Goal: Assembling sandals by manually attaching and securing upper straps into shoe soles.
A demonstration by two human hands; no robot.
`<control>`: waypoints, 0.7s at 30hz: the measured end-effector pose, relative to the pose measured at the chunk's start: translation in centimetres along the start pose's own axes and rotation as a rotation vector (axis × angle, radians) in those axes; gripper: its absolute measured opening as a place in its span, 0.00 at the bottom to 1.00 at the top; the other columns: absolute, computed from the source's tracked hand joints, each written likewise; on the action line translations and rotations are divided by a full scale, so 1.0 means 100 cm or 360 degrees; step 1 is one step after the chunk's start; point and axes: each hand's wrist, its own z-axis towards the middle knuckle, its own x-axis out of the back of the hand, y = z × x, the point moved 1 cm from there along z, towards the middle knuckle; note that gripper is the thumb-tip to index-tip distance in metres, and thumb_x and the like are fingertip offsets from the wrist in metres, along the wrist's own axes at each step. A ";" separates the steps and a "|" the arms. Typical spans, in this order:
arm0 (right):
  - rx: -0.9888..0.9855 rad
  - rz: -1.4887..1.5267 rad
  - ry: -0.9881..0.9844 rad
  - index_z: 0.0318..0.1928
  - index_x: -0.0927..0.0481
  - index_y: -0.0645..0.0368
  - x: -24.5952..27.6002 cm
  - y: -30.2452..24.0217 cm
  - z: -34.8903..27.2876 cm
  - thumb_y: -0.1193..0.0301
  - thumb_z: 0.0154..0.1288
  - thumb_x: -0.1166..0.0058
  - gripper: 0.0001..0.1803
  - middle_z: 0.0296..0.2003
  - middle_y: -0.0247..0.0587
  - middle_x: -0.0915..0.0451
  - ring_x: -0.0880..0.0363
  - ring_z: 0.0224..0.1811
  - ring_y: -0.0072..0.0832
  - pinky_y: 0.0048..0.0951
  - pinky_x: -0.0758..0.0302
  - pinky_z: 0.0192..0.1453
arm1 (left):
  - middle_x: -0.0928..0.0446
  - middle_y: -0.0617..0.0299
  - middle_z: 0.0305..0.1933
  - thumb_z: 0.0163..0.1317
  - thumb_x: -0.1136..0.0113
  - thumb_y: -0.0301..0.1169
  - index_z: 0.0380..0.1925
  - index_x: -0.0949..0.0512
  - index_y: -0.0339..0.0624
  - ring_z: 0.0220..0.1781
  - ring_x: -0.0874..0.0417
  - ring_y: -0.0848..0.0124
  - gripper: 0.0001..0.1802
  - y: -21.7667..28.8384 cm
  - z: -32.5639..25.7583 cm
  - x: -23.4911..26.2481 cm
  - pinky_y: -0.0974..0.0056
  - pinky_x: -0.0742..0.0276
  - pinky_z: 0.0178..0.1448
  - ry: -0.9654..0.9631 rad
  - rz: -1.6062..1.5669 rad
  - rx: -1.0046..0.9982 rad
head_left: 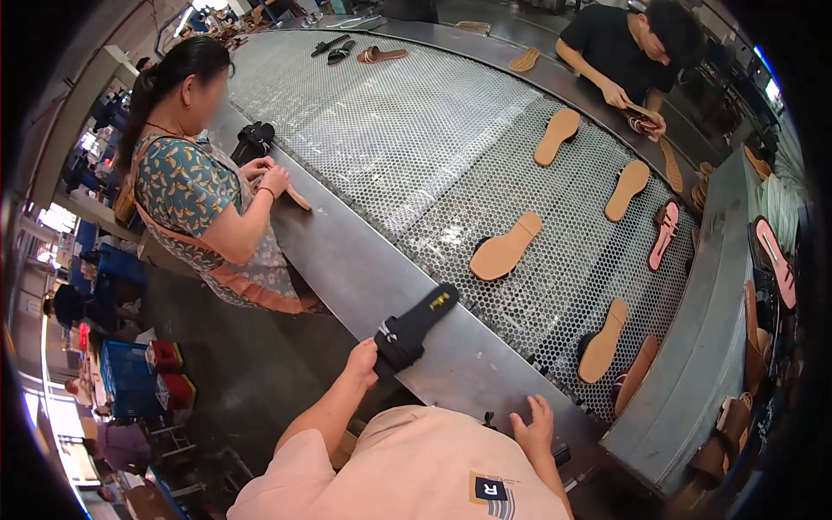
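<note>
A black slide sandal (pixel 418 325) with a pale ornament on its strap lies at the edge of the metal ledge (pixel 347 273). My left hand (pixel 364 362) is closed on its strap end, the fingertips partly hidden behind the shoe. Over the ledge to the right, my right hand (pixel 535 426) is empty, thumb and fingers apart. Beyond the ledge, on the perforated conveyor, a tan sole (pixel 505 249) lies nearest the black sandal. Another sole-up shoe (pixel 602 341) rests farther right, closer to my right hand.
A metal chute wall (pixel 667 416) bounds the right side, with more sandals past it. Several shoes lie on the mesh conveyor (pixel 347 156), including a pink sandal (pixel 664 234). One co-worker (pixel 204 182) stands at left handling a shoe; another (pixel 628 61) works across the belt.
</note>
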 end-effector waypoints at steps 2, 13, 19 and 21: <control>-0.0044 0.0075 -0.0061 0.56 0.24 0.64 -0.011 0.011 -0.009 0.66 0.50 0.31 0.32 0.60 0.57 0.30 0.33 0.63 0.53 0.48 0.35 0.68 | 0.18 0.50 0.48 0.70 0.53 0.28 0.50 0.24 0.31 0.46 0.14 0.58 0.15 0.002 0.006 0.005 0.54 0.17 0.54 0.0054 -0.0105 -0.0099; -0.0128 -0.0212 0.0026 0.56 0.23 0.63 -0.011 0.041 -0.032 0.61 0.50 0.31 0.34 0.67 0.56 0.39 0.45 0.71 0.54 0.51 0.44 0.73 | 0.18 0.51 0.48 0.70 0.49 0.32 0.48 0.23 0.31 0.47 0.15 0.61 0.16 0.019 0.040 0.049 0.56 0.17 0.52 0.0244 -0.0136 -0.0457; -0.0235 -0.0280 0.0028 0.57 0.23 0.62 -0.009 0.042 -0.035 0.63 0.48 0.30 0.34 0.68 0.55 0.39 0.47 0.72 0.53 0.53 0.47 0.73 | 0.17 0.52 0.44 0.66 0.42 0.33 0.46 0.22 0.30 0.43 0.14 0.61 0.16 0.028 0.025 0.028 0.57 0.17 0.48 0.0724 -0.0055 -0.0355; -0.0189 -0.0283 0.0056 0.56 0.23 0.62 -0.009 0.044 -0.036 0.64 0.48 0.30 0.33 0.68 0.54 0.39 0.47 0.71 0.53 0.53 0.47 0.73 | 0.17 0.53 0.43 0.66 0.43 0.34 0.44 0.21 0.32 0.41 0.14 0.63 0.15 0.025 0.022 0.038 0.58 0.17 0.44 0.0619 -0.0114 -0.0376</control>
